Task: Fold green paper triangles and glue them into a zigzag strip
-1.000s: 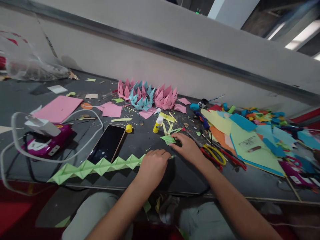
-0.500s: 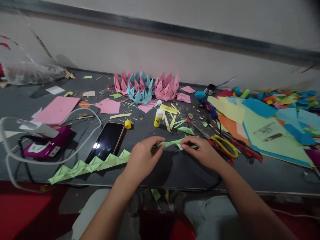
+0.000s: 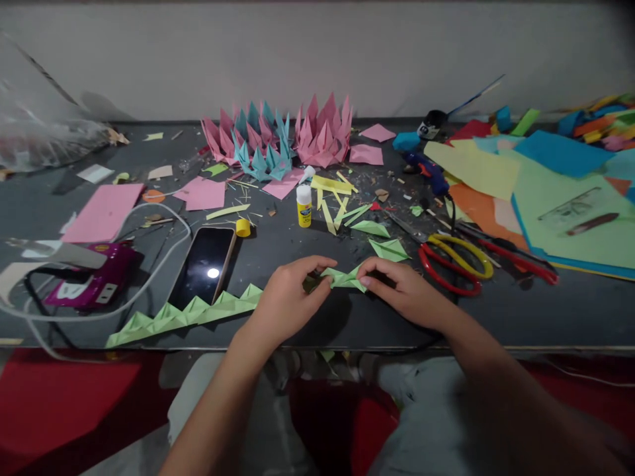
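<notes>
Between my hands is a light green folded paper strip (image 3: 342, 279) with pointed folds. My left hand (image 3: 292, 291) pinches its left end, and my right hand (image 3: 397, 285) pinches its right end. A longer chain of folded green paper (image 3: 183, 314) runs left from behind my left hand, along the front of the desk; whether it joins the held strip is hidden. Beyond my right hand lie two loose folded green pieces, one a green paper piece (image 3: 389, 249). An uncapped glue stick (image 3: 304, 208) stands upright past my hands, its yellow cap (image 3: 243, 228) to the left.
A phone (image 3: 203, 264) lies left of my hands, near a purple device (image 3: 94, 274) with a white cable. Scissors (image 3: 454, 264) and a glue gun (image 3: 426, 173) lie to the right. Pink and blue folded-paper crowns (image 3: 325, 135) stand at the back. Coloured sheets (image 3: 570, 211) are stacked right.
The camera view has tilted down and shifted slightly. Both hands still pinch the green strip, which now shows more of its folded face between the fingers.
</notes>
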{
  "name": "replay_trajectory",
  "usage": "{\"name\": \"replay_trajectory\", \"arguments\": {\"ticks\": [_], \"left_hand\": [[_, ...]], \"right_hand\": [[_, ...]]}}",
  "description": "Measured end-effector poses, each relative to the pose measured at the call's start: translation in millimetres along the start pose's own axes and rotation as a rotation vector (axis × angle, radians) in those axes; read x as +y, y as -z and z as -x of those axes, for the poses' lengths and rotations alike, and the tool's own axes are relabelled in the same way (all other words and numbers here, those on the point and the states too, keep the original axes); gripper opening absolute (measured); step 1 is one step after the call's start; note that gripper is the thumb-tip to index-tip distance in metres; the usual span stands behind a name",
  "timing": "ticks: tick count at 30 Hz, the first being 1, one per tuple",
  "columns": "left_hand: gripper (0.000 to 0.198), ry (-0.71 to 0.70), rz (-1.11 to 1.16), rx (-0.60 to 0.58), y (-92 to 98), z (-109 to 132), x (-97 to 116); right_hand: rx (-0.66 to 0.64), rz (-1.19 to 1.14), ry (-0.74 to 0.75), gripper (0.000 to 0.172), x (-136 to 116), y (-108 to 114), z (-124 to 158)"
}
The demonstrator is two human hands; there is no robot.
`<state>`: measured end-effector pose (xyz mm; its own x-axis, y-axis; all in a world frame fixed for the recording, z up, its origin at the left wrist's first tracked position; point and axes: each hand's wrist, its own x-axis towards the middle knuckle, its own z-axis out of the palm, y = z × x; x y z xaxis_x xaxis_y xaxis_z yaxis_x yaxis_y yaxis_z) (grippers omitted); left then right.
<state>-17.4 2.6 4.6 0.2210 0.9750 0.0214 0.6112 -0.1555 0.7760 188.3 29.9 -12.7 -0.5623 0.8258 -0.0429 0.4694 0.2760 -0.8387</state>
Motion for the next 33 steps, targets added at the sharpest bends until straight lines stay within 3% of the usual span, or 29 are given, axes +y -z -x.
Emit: {"name": "replay_trajectory", "arguments": {"ticks": [11, 33], "left_hand": [[0.025, -0.070, -0.017, -0.050, -5.1, -0.1, -1.4], [0.028, -0.059, -0.035, -0.098, -12.6, -0.9, -1.1]], "right_hand": [[0.054, 0.070, 0.023, 0.015, -0.5, -5.0, 1.3], [0.206, 0.051, 0.001, 0.012, -1.0, -14.7, 2.0]]}}
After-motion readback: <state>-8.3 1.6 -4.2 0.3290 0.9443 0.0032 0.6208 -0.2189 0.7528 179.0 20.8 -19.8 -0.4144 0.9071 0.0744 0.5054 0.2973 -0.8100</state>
